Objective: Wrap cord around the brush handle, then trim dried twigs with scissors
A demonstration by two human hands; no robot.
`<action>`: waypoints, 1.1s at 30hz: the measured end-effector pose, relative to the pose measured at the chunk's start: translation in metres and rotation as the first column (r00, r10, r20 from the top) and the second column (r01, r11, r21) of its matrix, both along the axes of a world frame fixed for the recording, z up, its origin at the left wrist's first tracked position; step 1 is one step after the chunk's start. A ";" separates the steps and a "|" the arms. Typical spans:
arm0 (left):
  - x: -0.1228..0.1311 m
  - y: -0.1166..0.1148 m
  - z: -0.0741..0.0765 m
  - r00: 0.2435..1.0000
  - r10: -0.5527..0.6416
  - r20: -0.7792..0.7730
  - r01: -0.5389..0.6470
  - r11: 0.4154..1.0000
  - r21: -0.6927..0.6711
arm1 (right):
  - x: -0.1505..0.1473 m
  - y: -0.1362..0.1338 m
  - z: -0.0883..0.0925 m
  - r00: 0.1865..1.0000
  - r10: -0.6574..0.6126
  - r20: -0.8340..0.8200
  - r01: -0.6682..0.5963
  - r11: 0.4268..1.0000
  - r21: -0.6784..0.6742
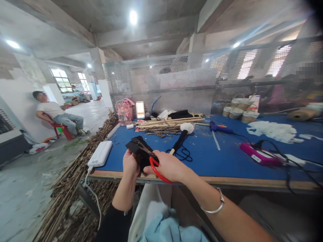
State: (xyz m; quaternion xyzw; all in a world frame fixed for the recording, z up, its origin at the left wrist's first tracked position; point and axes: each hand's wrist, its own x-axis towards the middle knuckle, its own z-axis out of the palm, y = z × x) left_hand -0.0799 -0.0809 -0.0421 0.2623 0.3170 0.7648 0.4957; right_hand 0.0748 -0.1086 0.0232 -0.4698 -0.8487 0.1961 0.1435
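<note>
In the head view, my left hand (pixel 131 163) grips a piece of black cloth (pixel 135 144) above the front edge of the blue table. My right hand (pixel 169 165) is closed round the red handles of a pair of scissors (pixel 157 170), whose dark blades lie across the cloth. Whether the blades are apart is hard to make out. Just beyond my right hand lies a stick wrapped in black with a white ball-shaped end (pixel 186 128), and a black cord (pixel 185 155) curls beside it.
Sticks (pixel 174 121) lie at the back. A white power bank (pixel 100 154) with a cable sits at the left edge. Rightward are a blue glue gun (pixel 220 128), white cloth strips (pixel 274 131) and a magenta box (pixel 259 155) with wires. Leftward, a person (pixel 58 112) sits beyond bundled stalks (pixel 73 171).
</note>
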 end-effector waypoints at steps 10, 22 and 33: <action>0.003 -0.010 0.004 0.997 0.076 -0.031 -0.075 0.996 0.038 | 0.013 -0.004 0.001 0.997 0.048 -0.068 -0.055 0.993 -0.102; -0.001 -0.003 0.008 0.991 0.056 0.120 -0.045 0.995 -0.093 | -0.002 -0.019 -0.025 0.987 -0.161 -0.008 0.150 0.901 0.408; 0.005 -0.010 0.013 0.999 0.050 -0.018 -0.050 0.998 -0.040 | -0.013 -0.008 -0.029 0.952 -0.298 0.076 0.226 0.845 0.485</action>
